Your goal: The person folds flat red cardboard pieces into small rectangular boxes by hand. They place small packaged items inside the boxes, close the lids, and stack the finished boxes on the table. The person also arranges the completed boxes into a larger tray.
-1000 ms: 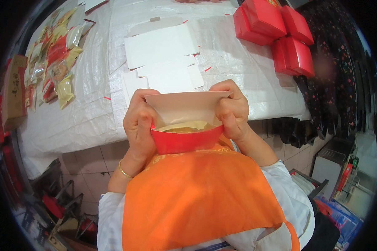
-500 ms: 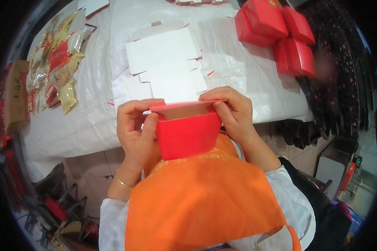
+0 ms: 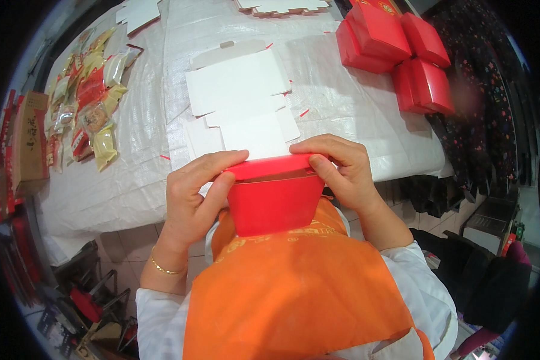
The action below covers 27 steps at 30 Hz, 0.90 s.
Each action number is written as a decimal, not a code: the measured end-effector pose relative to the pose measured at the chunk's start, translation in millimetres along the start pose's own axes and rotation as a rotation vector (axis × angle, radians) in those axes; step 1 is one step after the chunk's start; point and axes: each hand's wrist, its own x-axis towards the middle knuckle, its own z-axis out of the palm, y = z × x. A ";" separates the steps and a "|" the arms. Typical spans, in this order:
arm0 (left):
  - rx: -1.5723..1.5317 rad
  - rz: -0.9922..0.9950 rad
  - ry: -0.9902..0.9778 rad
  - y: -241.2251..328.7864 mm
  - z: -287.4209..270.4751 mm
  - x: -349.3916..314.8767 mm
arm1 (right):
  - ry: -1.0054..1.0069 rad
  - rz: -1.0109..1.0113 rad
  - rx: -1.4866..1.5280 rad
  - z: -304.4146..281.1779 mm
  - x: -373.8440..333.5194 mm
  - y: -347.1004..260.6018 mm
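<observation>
A red cardboard box (image 3: 276, 204) is held upright against my orange apron, at the table's near edge. Its lid is folded most of the way down, with a narrow gap along the front rim. My left hand (image 3: 201, 186) grips the lid's left corner between thumb and fingers. At the right corner, my right hand (image 3: 339, 165) pinches the lid the same way, thumb in front and fingers on top. Just beyond the box, flat unfolded white box blanks (image 3: 237, 84) lie on the table.
Folded red boxes (image 3: 396, 54) are piled at the back right. Wrapped snack packets (image 3: 90, 102) are heaped on the left, beside a brown carton (image 3: 31, 144). More flat blanks (image 3: 282, 6) lie at the far edge of the white-covered table (image 3: 126, 186).
Both hands have tipped the lid further down over the box, so its opening has narrowed. The left fingers now reach over the lid's top.
</observation>
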 end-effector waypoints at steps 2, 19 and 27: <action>0.007 0.017 -0.012 0.1 -0.7 1.0 | -0.007 0.032 0.052 0.5 -2.7 -0.6; 0.086 0.083 -0.188 0.8 -10.0 4.1 | -0.169 -0.085 0.124 -4.6 -8.6 3.1; -0.081 0.071 -0.003 -20.1 26.3 -7.4 | -0.248 -0.114 0.069 -7.5 -1.7 9.9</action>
